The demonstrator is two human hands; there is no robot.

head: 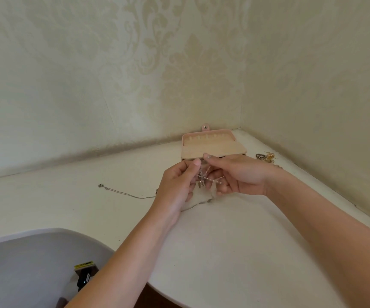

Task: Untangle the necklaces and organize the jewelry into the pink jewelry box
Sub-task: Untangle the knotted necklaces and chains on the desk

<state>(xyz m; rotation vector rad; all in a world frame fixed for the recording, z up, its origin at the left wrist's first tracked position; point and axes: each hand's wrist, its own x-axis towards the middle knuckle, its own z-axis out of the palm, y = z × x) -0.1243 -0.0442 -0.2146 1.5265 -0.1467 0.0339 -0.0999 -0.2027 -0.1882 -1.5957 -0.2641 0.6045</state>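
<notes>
Untangling underway: left hand (176, 187) and right hand (239, 176) each pinch the knot (202, 177) above the table (224, 241). Next, likely: tease strands apart toward the box (213, 145).

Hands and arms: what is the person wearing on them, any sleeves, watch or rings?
Both forearms are bare to the frame edge: no sleeves, watch or bracelet shows. The left hand and right hand wear no gloves. A silvery glint at the right fingertip may be a ring or the tangled necklaces; cannot tell.
</notes>
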